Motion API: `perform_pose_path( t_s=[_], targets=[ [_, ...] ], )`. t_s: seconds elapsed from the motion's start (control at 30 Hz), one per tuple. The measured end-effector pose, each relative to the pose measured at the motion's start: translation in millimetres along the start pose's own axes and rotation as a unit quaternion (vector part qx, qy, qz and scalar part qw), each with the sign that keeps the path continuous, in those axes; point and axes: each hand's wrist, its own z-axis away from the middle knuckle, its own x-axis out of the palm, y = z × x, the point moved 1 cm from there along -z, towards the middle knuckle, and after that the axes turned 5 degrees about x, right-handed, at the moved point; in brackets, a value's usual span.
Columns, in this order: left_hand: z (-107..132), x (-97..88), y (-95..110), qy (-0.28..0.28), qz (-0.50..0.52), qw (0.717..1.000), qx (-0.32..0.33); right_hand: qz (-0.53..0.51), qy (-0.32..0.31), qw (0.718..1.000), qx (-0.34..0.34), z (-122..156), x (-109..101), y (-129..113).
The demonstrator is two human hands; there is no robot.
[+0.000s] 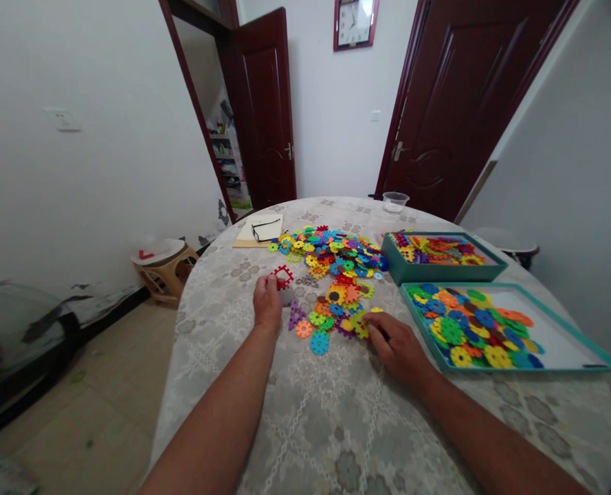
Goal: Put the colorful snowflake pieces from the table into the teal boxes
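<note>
- Well, nearest my view, the left hand pinches a red frame between thumb and fingers: a hollow, flat plastic square with notched sides, held above the table, over toward its left edge. Something pale grey shows just under it, too blurred for me to name.
- I see the right hand with its fingers curled, tips at a lime piece, toothed and angular. I cannot tell whether it grips that piece or only touches it.
- Between the hands I find loose thin plastic shapes: a purple triangle with an open middle, an orange wheel with a notched rim, and a larger blue wheel nearest the table's near edge.
- Farther out, toward the table's far edge, I have a heap of scalloped discs, overlapping, in many bright colours.
- Along the right edge sits a shallow teal tray; glossy notched discs crowd its left edge, and its smooth white floor shows toward the right corners.
- Just beyond the tray's far edge I make out a deeper teal box filled with narrow toothed pieces.
- Near the far edge: thin-framed glasses on pale, flat paper, left, and a clear bowl, right.
- Beneath everything lies a grey, flower-patterned cloth.
</note>
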Motion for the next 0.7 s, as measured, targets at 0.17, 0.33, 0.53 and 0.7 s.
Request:
perform_pose_path(
  t_s=[0.17, 0.33, 0.53, 0.7],
  targets=[
    [-2.7, 0.4, -6.3, 0.0, 0.057, 0.998, -0.012, -0.006, 0.011, 1.0, 0.023, -1.7, 1.4, 2.4],
    [-3.0, 1.9, -11.7, -0.011, 0.092, 0.995, -0.027, -0.008, 0.016, 0.999, 0.03, -2.1, 0.4, 0.8],
    [-5.3, -5.1, -7.5, -0.092, 0.058, 0.994, -0.017, -0.013, 0.02, 0.999, 0.037, -1.9, 2.1, 7.9],
    [-1.2, -14.5, 6.9, -0.19, -0.008, 0.982, 0.02, -0.017, 0.014, 0.999, 0.045, -2.3, 2.5, 10.3]
  ],
)
